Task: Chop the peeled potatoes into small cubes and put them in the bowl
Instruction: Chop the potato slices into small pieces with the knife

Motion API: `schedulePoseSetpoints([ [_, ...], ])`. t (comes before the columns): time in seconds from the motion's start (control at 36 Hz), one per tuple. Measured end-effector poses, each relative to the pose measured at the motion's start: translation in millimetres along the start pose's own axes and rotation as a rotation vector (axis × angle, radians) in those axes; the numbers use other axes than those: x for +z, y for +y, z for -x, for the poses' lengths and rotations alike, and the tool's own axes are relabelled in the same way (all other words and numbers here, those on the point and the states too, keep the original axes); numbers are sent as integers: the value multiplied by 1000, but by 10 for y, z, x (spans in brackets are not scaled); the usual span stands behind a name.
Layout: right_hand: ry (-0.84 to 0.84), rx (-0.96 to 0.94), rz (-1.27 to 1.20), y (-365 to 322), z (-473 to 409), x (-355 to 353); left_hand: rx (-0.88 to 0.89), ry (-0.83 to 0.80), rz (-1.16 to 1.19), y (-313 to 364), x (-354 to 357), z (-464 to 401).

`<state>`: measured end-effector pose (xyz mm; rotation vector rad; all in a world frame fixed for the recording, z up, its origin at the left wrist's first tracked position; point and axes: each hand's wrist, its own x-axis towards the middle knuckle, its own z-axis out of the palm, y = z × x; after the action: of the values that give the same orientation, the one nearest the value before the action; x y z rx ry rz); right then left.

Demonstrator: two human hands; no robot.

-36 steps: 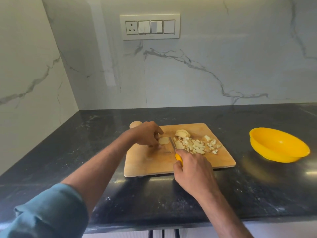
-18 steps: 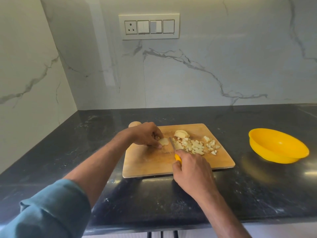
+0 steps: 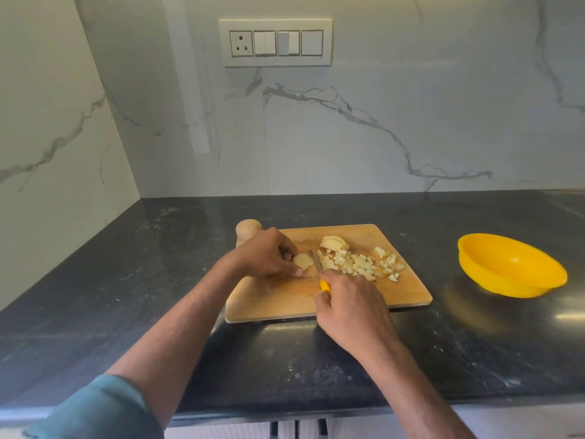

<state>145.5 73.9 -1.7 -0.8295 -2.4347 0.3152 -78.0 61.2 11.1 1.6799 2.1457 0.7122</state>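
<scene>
On the wooden cutting board [image 3: 285, 302] my left hand [image 3: 267, 256] pinches a pale potato piece [image 3: 302, 260] flat against the wood. My right hand [image 3: 351, 307] grips a yellow-handled knife [image 3: 316, 263], whose blade stands just right of that piece. A heap of small potato cubes [image 3: 361, 264] lies right of the blade, with a few potato slices [image 3: 332, 242] behind it. A whole potato [image 3: 248, 229] sits at the board's far left corner. The yellow bowl [image 3: 509, 269] stands on the counter to the right and looks empty.
The black stone counter [image 3: 126, 296] runs along a marble wall at the back and the left. A switch panel [image 3: 275, 42] is mounted on the back wall. The counter's front edge lies near the bottom of the view.
The hands stay at the same spot on the board. The knife blade has shifted slightly beside the potato piece.
</scene>
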Motion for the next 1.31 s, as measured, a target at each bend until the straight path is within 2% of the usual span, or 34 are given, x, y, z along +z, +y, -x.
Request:
schedulePoseSetpoints([
  [0.14, -36, -59, 2, -30, 18, 6, 9, 5, 69, -57, 4, -7],
  [0.31, -39, -78, -29, -18, 26, -13, 31, 12, 45, -74, 14, -22],
  [0.5, -38, -41, -38, 14, 13, 7, 43, 63, 25, -45, 61, 4],
  [0.64, 33, 14, -43, 11, 17, 16, 41, 93, 60, -17, 83, 26],
  [1.06, -26, -10, 55, -190, -160, 69, -8, 175, 42, 28, 144, 37],
  [1.31, -78, -39, 7, -214, -125, 55, -40, 177, 9, 62, 130, 49],
])
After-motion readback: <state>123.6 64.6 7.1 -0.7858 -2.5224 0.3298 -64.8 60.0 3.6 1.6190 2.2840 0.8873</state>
